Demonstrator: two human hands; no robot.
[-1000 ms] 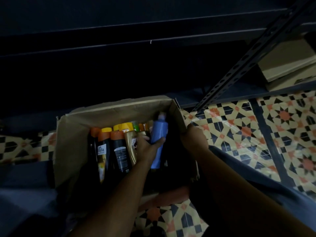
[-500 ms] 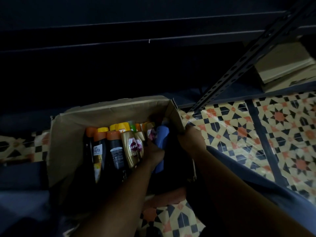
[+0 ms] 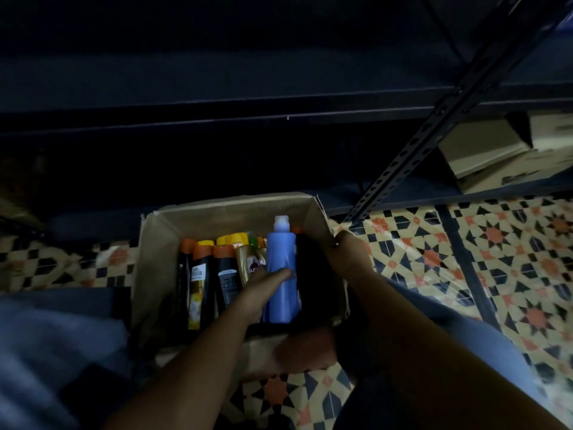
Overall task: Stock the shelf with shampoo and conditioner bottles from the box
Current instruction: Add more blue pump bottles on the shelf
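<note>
We take this for a shop's stockroom or a dim retail aisle. In front of us runs dark metal shelving (image 3: pixel 248 97) with long bare boards, held by a slotted steel upright (image 3: pixel 434 131) of the punched-hole kind used for storage racks. On a low shelf to the right sit flat cardboard cartons (image 3: pixel 490 150). On the floor stands an open cardboard box (image 3: pixel 155 259) packed with many upright toiletry bottles (image 3: pixel 223 274) of several brands, stock rather than household supply. The floor (image 3: pixel 496 259) is patterned tile in cream, black and orange stars.
</note>
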